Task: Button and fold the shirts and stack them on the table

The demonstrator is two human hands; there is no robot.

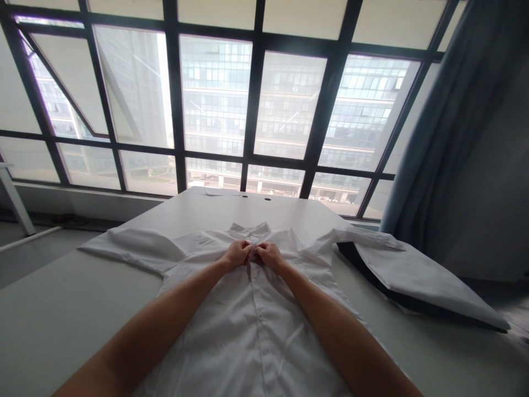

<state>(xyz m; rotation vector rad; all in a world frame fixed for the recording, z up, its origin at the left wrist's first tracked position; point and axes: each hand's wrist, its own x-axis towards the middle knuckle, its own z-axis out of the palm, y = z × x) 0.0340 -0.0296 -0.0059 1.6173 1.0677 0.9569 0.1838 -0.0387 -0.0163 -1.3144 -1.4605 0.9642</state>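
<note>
A white button-up shirt (252, 325) lies face up and flat on a pale table (70, 314), with its collar (250, 229) at the far end. My left hand (237, 255) and my right hand (268, 256) meet just below the collar. Their fingers pinch the shirt's front placket from either side, and the top of the placket is hidden behind them. A row of small buttons runs down the placket below my hands. The left sleeve (136, 248) spreads out flat, while the right sleeve (359, 237) stretches out raised in folds.
A white flat piece of cloth (425, 281) with a dark layer beneath it lies at the right of the table. The far table edge (248, 194) has small dark holes. Beyond stand a large dark-framed window (215, 99) and a blue-grey curtain (413, 121).
</note>
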